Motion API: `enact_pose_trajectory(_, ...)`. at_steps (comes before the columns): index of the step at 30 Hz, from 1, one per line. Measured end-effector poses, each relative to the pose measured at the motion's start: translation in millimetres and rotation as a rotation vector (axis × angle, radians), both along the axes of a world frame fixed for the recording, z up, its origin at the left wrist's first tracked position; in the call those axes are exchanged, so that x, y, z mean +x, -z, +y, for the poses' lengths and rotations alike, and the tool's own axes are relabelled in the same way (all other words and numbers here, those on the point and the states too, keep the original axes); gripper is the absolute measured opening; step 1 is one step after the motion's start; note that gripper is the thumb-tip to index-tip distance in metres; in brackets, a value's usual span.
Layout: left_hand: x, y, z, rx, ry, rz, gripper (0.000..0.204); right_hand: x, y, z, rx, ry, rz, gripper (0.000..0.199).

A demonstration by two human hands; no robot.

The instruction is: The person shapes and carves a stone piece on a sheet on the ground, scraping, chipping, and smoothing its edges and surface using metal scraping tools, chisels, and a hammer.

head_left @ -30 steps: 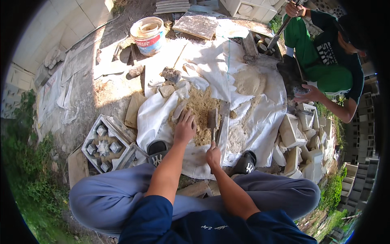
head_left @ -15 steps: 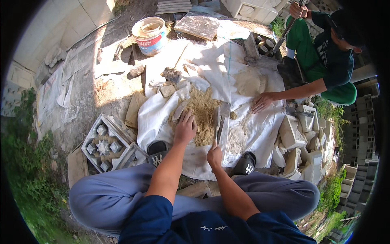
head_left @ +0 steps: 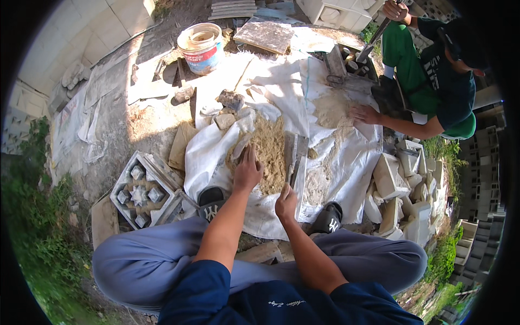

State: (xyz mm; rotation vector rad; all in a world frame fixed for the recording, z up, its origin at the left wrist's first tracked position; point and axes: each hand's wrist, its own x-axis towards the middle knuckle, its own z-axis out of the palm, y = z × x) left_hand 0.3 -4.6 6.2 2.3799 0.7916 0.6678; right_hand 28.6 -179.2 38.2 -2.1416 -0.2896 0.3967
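From where I stand, the work looks midway: the brown sand (head_left: 271,149) is already tipped out and broken up on the white sheet (head_left: 211,154), right between the two hands, but it lies loose and uneven, with a ragged edge, so evening it out seems undone. The left hand (head_left: 247,174) rests at the sand's left side, fingers stretched out near a flat stone (head_left: 240,146), gripping nothing that I can see. The right hand (head_left: 286,203) is closed around the handle of a trowel (head_left: 292,177), whose blade is turned nearly edge-on and hard to make out beside a grey bar (head_left: 298,147). Beyond, a co-worker's hand (head_left: 366,114) reaches over a paler pile (head_left: 331,110), which also lies unconfined. As for containers, the bucket (head_left: 201,60) has a smaller tub (head_left: 202,37) inside its mouth; what that holds, I cannot tell. A box (head_left: 337,63) near the co-worker carries several short round pieces, too shadowed to name. To the left sits an angular frame (head_left: 140,196) with a star and four knobs inside its raised rim; none of the brown sand appears heaped there.
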Motion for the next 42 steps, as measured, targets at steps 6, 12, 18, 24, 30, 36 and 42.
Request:
enact_pose_trajectory(6,-9,4,1,0.074,-0.057,0.068,0.061,-1,15,-11,-0.300,-0.112,0.189,0.072)
enact_pose_trajectory(12,-23,-6,4,-0.024,0.056,0.186,0.079,4,-20,16,0.012,-0.059,0.081,0.060)
enact_pose_trajectory(18,-29,-23,0,0.094,0.131,0.381,0.107,-9,1,-4,-0.385,-0.160,0.103,0.053)
enact_pose_trajectory(24,-34,3,6,0.118,0.133,0.263,0.105,5,7,-9,-0.353,-0.159,0.157,0.064)
enact_pose_trajectory(30,-33,1,10,0.159,0.140,0.262,0.111,10,-32,17,0.054,-0.085,0.010,0.057)
enact_pose_trajectory(36,-33,-7,4,0.095,0.121,0.297,0.125,1,-8,8,-0.467,-0.216,0.158,0.061)
enact_pose_trajectory(42,-35,-3,5,0.092,0.112,0.374,0.124,2,-19,14,-0.270,-0.150,0.071,0.058)
